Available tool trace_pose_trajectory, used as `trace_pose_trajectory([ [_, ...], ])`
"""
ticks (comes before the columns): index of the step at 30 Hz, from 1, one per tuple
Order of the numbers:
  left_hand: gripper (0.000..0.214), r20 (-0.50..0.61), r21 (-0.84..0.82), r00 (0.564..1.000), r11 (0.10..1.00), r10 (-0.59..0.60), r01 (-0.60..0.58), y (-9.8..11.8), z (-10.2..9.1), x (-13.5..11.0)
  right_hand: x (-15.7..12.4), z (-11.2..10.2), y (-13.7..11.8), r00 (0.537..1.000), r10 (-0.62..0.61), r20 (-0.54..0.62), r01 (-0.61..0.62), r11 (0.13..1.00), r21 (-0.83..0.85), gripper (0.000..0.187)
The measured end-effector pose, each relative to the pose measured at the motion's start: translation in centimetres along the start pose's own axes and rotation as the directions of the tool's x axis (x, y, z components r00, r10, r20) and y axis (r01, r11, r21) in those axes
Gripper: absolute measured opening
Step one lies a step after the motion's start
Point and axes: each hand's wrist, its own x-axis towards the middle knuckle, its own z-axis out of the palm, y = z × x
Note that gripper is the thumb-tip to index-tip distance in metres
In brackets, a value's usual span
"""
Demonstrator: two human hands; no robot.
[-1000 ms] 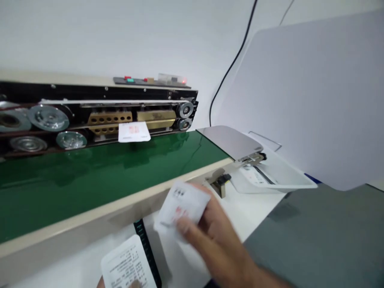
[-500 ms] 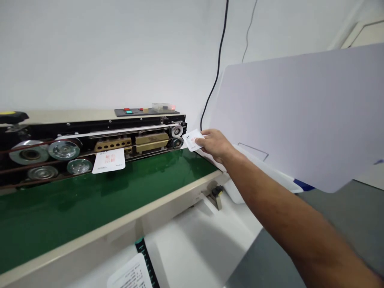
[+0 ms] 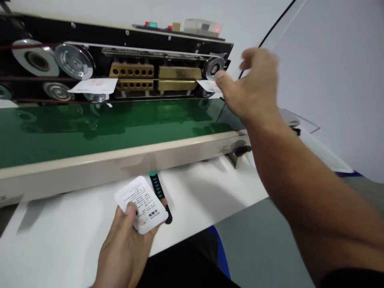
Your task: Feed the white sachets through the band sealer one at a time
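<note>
In my left hand [image 3: 127, 244] is a white printed packet [image 3: 141, 204], thumb on its face, print upward. It is held low over the white table, in front of the machine. My right hand [image 3: 255, 84] is raised by the right end of the band sealing machine [image 3: 126, 44], fingers apart and slightly blurred. Just left of its thumb, a second white packet [image 3: 208, 85] sits at the end rollers [image 3: 214, 69], partly hidden by the hand. Another packet [image 3: 96, 85] sticks out of the machine further left, beyond the brass blocks [image 3: 132, 71].
A green conveyor belt [image 3: 120, 124] runs beneath the rollers, with a pale front rail [image 3: 135, 160]. A black and teal strip-like object [image 3: 157, 186] lies on the white table [image 3: 192, 196]. A black cable [image 3: 276, 24] hangs at the right. Red and green buttons [image 3: 151, 25] top the machine.
My right hand has let go of its packet, which is now at the rollers. The packet further along has moved left. My left hand has come into view, and the view has tilted down.
</note>
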Motion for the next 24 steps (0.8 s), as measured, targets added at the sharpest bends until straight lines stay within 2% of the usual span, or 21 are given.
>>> trace_pose_trajectory([
  [1,0.043,0.01,-0.008,1.0,1.0,0.025,-0.024,-0.1,-0.4,0.3,-2.7,-0.5,-0.7,0.984,-0.146,-0.105,0.149,0.989,0.02,0.043],
  [2,0.045,0.024,-0.013,0.999,0.999,0.047,-0.047,-0.3,-1.0,0.7,-5.7,-0.8,-1.3,0.969,-0.214,-0.119,0.226,0.969,0.096,0.03],
  [3,0.047,0.043,-0.013,0.997,0.998,0.066,-0.065,-0.5,-1.5,1.0,-8.8,-1.0,-1.8,0.966,-0.249,-0.074,0.259,0.943,0.206,0.021],
  [4,0.049,0.064,-0.007,0.995,0.997,0.076,-0.076,-0.7,-1.9,1.4,-12.0,-1.0,-2.2,0.958,-0.266,0.105,0.224,0.925,0.307,0.021],
  [5,0.05,0.092,0.002,0.992,0.997,0.083,-0.083,-0.9,-2.4,1.7,-14.8,-0.7,-2.4,0.916,-0.256,0.308,0.128,0.916,0.381,0.028],
  [7,0.047,0.168,0.018,0.982,0.996,0.087,-0.091,-1.2,-2.9,2.1,-19.0,0.3,-2.5,0.775,-0.198,0.6,-0.125,0.882,0.454,0.029],
  [8,0.044,0.21,0.028,0.974,0.995,0.087,-0.095,-1.3,-3.1,2.2,-20.2,0.9,-2.4,0.703,-0.18,0.688,-0.243,0.848,0.47,0.025],
  [9,0.039,0.258,0.039,0.962,0.994,0.09,-0.103,-1.4,-3.2,2.2,-21.0,1.5,-2.2,0.65,-0.171,0.741,-0.347,0.8,0.489,0.018],
  [10,0.034,0.308,0.049,0.946,0.991,0.105,-0.126,-1.5,-3.3,2.2,-21.2,2.0,-2.0,0.623,-0.171,0.764,-0.425,0.746,0.513,0.012],
  [11,0.029,0.365,0.069,0.922,0.983,0.132,-0.169,-1.5,-3.3,2.2,-21.1,2.4,-1.7,0.63,-0.172,0.758,-0.466,0.697,0.545,0.009],
  [13,0.022,0.471,0.154,0.856,0.936,0.212,-0.316,-1.6,-3.4,2.1,-20.5,2.7,-1.0,0.715,-0.143,0.685,-0.445,0.661,0.604,0.008],
  [15,0.018,0.543,0.267,0.79,0.833,0.285,-0.484,-1.6,-3.6,2.2,-19.9,2.5,-0.4,0.827,-0.107,0.552,-0.312,0.73,0.609,0.01],
  [16,0.017,0.56,0.326,0.77,0.774,0.304,-0.542,-1.6,-3.7,2.3,-19.7,2.3,-0.2,0.856,-0.099,0.507,-0.264,0.76,0.594,0.013],
  [17,0.016,0.566,0.369,0.758,0.722,0.324,-0.585,-1.6,-3.9,2.4,-19.6,2.1,-0.1,0.856,-0.092,0.508,-0.266,0.764,0.587,0.015],
  [19,0.017,0.572,0.433,0.745,0.644,0.344,-0.63,-1.7,-4.1,2.6,-19.6,1.6,-0.1,0.793,-0.09,0.603,-0.39,0.686,0.615,0.012],
  [21,0.017,0.587,0.478,0.715,0.55,0.381,-0.685,-1.9,-4.3,2.7,-19.7,1.1,-0.3,0.677,-0.122,0.726,-0.598,0.483,0.639,0.005],
  [22,0.017,0.593,0.496,0.686,0.481,0.42,-0.723,-2.1,-4.3,2.7,-19.9,0.9,-0.4,0.625,-0.146,0.767,-0.684,0.373,0.628,0.009],
  [24,0.018,0.604,0.52,0.613,0.331,0.509,-0.787,-2.5,-4.2,2.6,-20.3,0.5,-0.8,0.552,-0.181,0.814,-0.789,0.201,0.58,0.031],
])
